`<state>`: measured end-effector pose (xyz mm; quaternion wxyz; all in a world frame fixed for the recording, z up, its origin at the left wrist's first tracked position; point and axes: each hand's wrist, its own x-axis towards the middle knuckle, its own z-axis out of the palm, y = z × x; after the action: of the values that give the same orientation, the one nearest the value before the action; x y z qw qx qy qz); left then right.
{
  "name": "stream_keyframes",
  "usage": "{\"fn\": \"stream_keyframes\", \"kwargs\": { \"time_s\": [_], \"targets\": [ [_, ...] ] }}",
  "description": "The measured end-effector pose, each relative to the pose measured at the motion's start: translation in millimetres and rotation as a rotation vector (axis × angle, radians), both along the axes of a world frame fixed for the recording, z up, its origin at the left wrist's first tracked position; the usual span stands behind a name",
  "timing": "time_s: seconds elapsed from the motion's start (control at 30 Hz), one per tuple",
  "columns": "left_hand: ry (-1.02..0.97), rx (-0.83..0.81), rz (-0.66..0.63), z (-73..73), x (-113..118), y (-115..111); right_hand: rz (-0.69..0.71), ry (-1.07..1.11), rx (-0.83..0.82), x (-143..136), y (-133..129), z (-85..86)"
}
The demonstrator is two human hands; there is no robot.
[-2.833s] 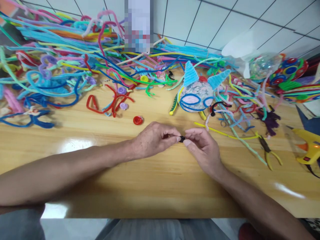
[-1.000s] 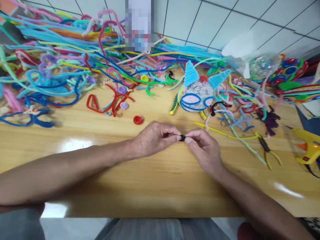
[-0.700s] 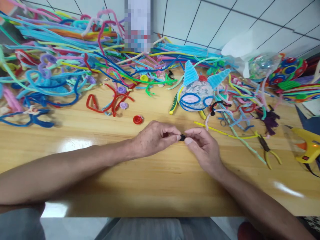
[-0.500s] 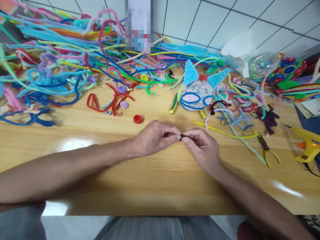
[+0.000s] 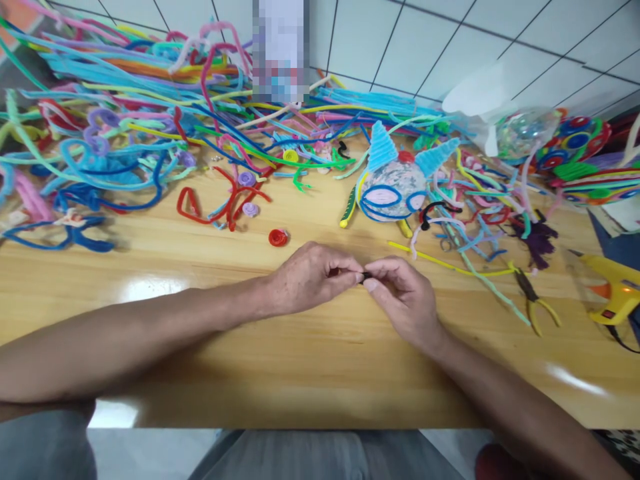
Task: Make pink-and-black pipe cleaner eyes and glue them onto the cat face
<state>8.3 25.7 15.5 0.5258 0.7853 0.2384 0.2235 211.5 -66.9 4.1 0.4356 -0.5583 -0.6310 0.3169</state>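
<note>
A person's left hand (image 5: 311, 279) and right hand (image 5: 409, 295) pinch a small black piece (image 5: 367, 276) over the tabletop (image 5: 325, 373), its shaping apparently unfinished. Beyond, a ball figure (image 5: 387, 175) already wears blue ears (image 5: 383, 150); a red coil (image 5: 277, 237) lies rolled nearby, beside the left hand.

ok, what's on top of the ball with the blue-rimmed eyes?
Two blue ears with a small red piece between them. The ball hides its far side; anything there can't be seen.
</note>
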Motion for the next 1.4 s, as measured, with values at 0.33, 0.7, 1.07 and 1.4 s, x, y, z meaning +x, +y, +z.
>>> {"fn": "stream_keyframes", "kwargs": {
  "time_s": [0.33, 0.7, 1.07, 1.4],
  "targets": [
    [0.05, 0.15, 0.003, -2.6, 1, -1, -0.038, 0.019, -0.091, 0, 1, -0.1],
    [0.08, 0.084, 0.021, 1.2, 2, -1, -0.105, 0.154, -0.174, -4, 6, 11.0],
    [-0.004, -0.338, 0.012, 12.5, 1, 4, 0.024, 0.112, -0.057, 6, 2, -0.2],
    [0.108, -0.422, -0.144, 16.5, -1, 12, 0.154, -0.135, 0.143, 6, 6, 9.2]
  ]
}}
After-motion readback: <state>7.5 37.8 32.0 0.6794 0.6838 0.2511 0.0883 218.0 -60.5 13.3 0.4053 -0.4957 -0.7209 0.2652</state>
